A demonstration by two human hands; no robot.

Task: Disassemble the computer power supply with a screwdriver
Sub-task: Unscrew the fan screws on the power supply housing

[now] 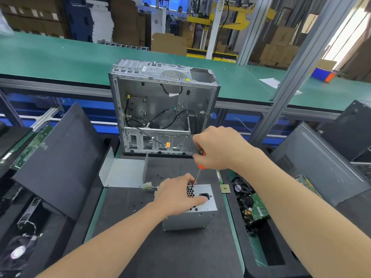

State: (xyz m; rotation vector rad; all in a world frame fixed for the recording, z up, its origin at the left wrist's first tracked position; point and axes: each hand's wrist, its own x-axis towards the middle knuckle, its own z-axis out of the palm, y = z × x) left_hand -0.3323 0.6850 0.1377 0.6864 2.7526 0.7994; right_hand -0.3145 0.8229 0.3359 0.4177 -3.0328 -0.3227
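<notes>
Open grey metal computer case (200, 97), loose black cables (181, 114) inside; left hand (176, 194) flat on boxy silver power supply (188, 219), right hand (216, 149) gripping orange-handled screwdriver (197, 175)

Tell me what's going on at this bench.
A person is working on a computer power supply that sits on a dark mat. The left hand presses on its top to steady it, while the right hand grips an orange-handled screwdriver, tip set at the top plate's far edge beside the vent holes. Small black screws and a bent metal sheet lie behind it, before an emptied computer case.
</notes>
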